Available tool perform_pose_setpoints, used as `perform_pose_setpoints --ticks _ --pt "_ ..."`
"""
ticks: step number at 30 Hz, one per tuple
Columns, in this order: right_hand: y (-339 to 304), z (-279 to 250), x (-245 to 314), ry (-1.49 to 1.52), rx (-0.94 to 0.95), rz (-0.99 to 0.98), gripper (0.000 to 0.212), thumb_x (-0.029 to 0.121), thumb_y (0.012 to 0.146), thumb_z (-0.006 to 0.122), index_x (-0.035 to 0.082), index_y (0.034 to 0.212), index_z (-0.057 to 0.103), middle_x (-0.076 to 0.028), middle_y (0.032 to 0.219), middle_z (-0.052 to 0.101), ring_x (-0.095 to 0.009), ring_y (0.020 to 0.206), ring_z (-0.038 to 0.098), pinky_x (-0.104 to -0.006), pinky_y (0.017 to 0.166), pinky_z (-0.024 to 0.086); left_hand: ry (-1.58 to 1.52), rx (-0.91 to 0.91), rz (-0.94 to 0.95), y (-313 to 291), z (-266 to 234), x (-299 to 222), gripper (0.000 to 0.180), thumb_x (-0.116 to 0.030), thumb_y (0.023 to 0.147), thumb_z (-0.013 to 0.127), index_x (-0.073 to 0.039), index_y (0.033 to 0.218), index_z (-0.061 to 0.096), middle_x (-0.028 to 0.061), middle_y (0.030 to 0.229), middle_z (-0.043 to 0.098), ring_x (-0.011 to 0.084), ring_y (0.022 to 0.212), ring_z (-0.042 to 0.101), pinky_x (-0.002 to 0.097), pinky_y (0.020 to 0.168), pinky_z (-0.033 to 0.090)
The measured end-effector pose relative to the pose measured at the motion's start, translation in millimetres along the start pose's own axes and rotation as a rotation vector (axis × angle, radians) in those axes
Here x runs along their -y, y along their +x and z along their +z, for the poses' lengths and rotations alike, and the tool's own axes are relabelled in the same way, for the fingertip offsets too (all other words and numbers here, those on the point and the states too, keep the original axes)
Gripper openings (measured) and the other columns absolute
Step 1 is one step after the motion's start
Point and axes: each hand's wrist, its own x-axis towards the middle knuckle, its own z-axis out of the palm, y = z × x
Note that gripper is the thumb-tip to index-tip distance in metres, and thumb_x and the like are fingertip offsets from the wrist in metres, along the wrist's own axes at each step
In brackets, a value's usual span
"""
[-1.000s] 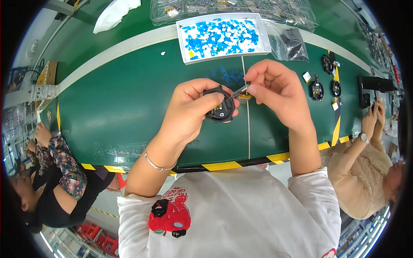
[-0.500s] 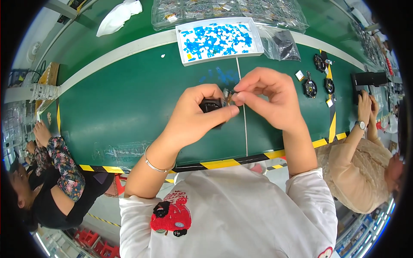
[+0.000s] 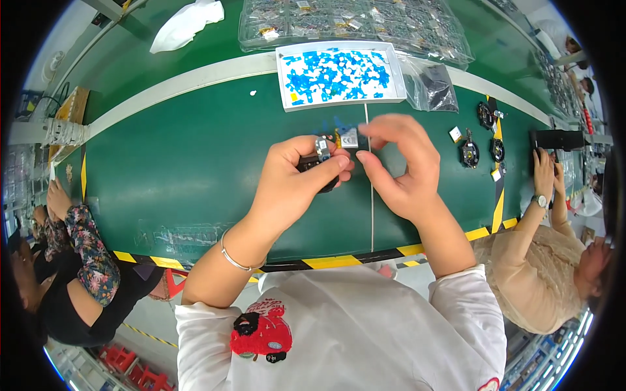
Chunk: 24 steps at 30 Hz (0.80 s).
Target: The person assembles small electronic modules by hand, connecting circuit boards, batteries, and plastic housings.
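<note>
Now right hand [image 3: 405, 163] unpinched beside silver rectangle [image 3: 349, 139]

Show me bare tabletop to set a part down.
Bare green tabletop: broad patch left of the left hand; narrower one between the right hand and black round parts. Crowded: beyond the hands, at the white tray and bag.

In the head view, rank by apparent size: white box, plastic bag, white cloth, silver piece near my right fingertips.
1. White box
2. Plastic bag and white cloth: too alike to rank
3. Silver piece, clearly smallest
</note>
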Motion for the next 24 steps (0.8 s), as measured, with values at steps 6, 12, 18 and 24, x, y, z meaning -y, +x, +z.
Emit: perform_pose_setpoints --ticks 6,12,18,24 --pt "1 -5 -18 -0.166 0.143 -0.144 0.018 -0.006 0.067 0.067 0.002 0.083 0.065 -0.009 0.084 0.064 -0.023 0.073 0.059 -0.0295 0.064 0.047 0.272 0.050 0.017 -1 2 -1 0.011 -0.006 0.085 0.062 0.005 0.086 0.063 0.0063 0.078 0.065 0.0096 0.070 0.062 0.0208 0.062 0.049" --pt "-5 -2 -16 -0.253 0.095 -0.217 0.018 -0.004 0.066 0.070 0.002 0.082 0.066 -0.008 0.078 0.065 -0.023 0.065 0.059 -0.0302 0.057 0.046 0.240 0.002 -0.040 3 2 1 0.013 -0.007 0.086 0.062 0.005 0.087 0.063 0.0069 0.077 0.065 0.0107 0.069 0.062 0.0208 0.061 0.049" --pt "-10 2 -16 -0.261 0.087 -0.240 0.021 -0.001 0.063 0.074 0.002 0.083 0.067 -0.007 0.072 0.061 -0.021 0.061 0.057 -0.0293 0.053 0.044 -0.233 -0.076 -0.106 2 3 9 0.015 -0.009 0.085 0.063 0.004 0.092 0.063 0.0096 0.085 0.064 0.0157 0.075 0.064 0.0277 0.066 0.055" --pt "-7 2 -16 -0.162 0.054 -0.254 0.019 -0.001 0.063 0.073 0.002 0.081 0.068 -0.008 0.074 0.060 -0.021 0.063 0.058 -0.0289 0.054 0.045 -0.337 -0.086 -0.185 3 -2 6 0.015 -0.007 0.083 0.064 0.002 0.095 0.061 0.0104 0.089 0.063 0.0185 0.079 0.065 0.0324 0.073 0.056"
